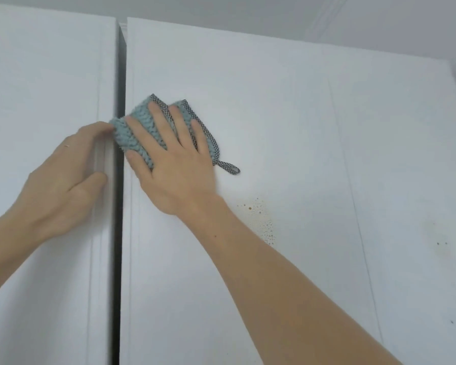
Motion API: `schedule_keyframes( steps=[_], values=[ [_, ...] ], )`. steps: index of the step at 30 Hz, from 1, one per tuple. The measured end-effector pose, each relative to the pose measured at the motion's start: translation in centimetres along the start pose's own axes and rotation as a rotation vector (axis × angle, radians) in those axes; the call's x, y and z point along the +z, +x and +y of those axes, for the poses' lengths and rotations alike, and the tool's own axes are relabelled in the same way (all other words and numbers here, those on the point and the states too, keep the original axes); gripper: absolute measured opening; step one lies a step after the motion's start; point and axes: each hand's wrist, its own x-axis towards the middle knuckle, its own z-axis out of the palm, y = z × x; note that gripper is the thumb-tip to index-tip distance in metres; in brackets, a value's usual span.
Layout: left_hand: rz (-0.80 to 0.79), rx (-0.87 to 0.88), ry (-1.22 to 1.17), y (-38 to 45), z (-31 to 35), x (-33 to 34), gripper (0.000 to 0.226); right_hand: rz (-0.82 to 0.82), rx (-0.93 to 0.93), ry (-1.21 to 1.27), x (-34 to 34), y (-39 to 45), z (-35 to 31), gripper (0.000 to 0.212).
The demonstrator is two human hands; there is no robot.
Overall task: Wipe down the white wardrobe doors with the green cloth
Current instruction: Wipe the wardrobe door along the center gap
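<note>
Two white wardrobe doors fill the view, the left door (45, 88) and the right door (287, 114), with a dark gap (118, 206) between them. My right hand (174, 164) lies flat with spread fingers on the green cloth (137, 133) and presses it against the right door, close to its left edge. The cloth is fluffy with a dark checked trim and a hanging loop (229, 168). My left hand (61, 177) grips the right edge of the left door, fingers curled round it and touching the cloth's corner.
A patch of brown speckled stains (261, 219) marks the right door just below and right of my right wrist. A few small dark dots (441, 243) sit farther right. The ceiling and its moulding (327, 19) lie just above the door tops.
</note>
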Motion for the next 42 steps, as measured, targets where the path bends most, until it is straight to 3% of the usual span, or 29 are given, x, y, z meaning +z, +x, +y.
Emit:
schedule_keyframes(
  steps=[4,9,12,16,18,25,29,32,38,42],
  values=[
    [0.084,0.010,0.091,0.0,-0.5,1.6,0.071,0.028,0.076,0.032,-1.0,-1.9,6.6,0.054],
    [0.094,0.077,0.152,0.7,-3.1,2.7,0.085,0.050,0.483,0.098,-2.5,-6.3,15.2,0.056],
    [0.084,0.070,0.127,1.5,-4.6,2.7,0.094,0.057,0.684,0.105,-2.8,-8.0,16.5,0.057],
    [0.086,0.072,0.087,1.8,-4.6,2.9,0.086,0.035,0.820,0.129,-2.9,-6.7,14.4,0.060],
    [0.095,0.100,0.080,1.8,-4.3,2.9,0.075,0.012,0.757,0.124,-2.5,-5.5,11.4,0.061],
    [0.144,0.046,-0.053,1.0,-1.4,1.5,0.052,-0.027,0.230,0.034,-0.2,-2.9,-0.8,0.058],
    [0.096,0.085,-0.059,0.8,0.3,2.2,0.050,-0.071,-0.019,-0.117,-0.7,-4.8,-0.5,0.057],
    [0.005,0.007,0.096,1.5,-4.0,3.5,0.059,-0.085,-0.103,-0.068,-1.4,-6.0,3.4,0.056],
    [0.094,0.029,0.135,-0.6,2.5,2.3,0.066,-0.097,0.326,0.080,-3.6,-8.3,14.1,0.059],
    [0.073,-0.008,0.218,-1.0,2.3,2.2,0.070,-0.046,0.658,0.125,-3.3,-7.6,13.8,0.060]
  ],
)
